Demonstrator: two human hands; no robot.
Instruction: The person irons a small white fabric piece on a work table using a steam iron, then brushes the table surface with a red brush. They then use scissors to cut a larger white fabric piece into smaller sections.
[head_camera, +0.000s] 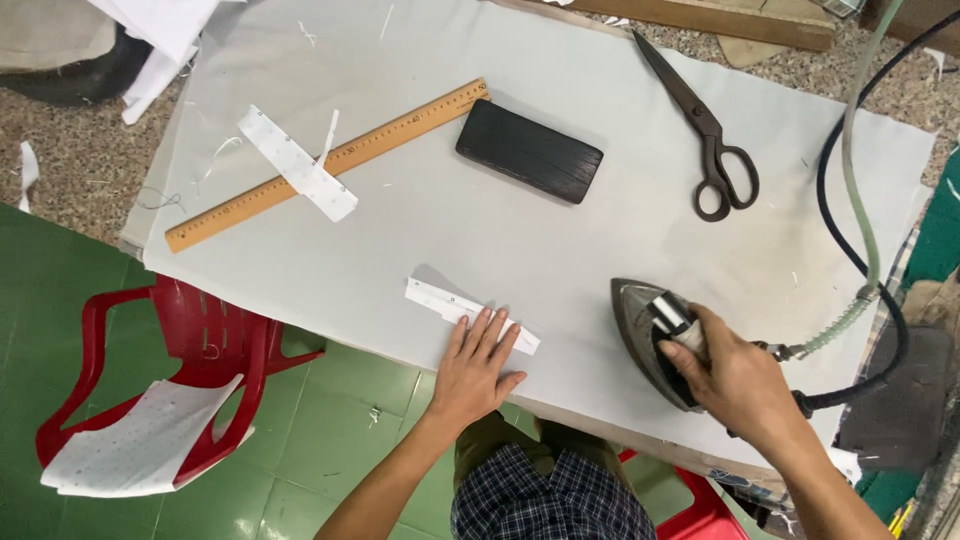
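Observation:
My left hand lies flat with fingers spread on the near end of a narrow white fabric strip at the table's front edge. My right hand grips the handle of a metal steam iron, which rests on the grey cloth-covered table to the right of the strip, its tip pointing away from me. A black cord and a pale green hose run from the iron's rear up to the right.
A wooden ruler lies diagonally at the back left with another white strip across it. A dark wooden block and black scissors lie further back. A red plastic chair holding white fabric stands at the left on the green floor.

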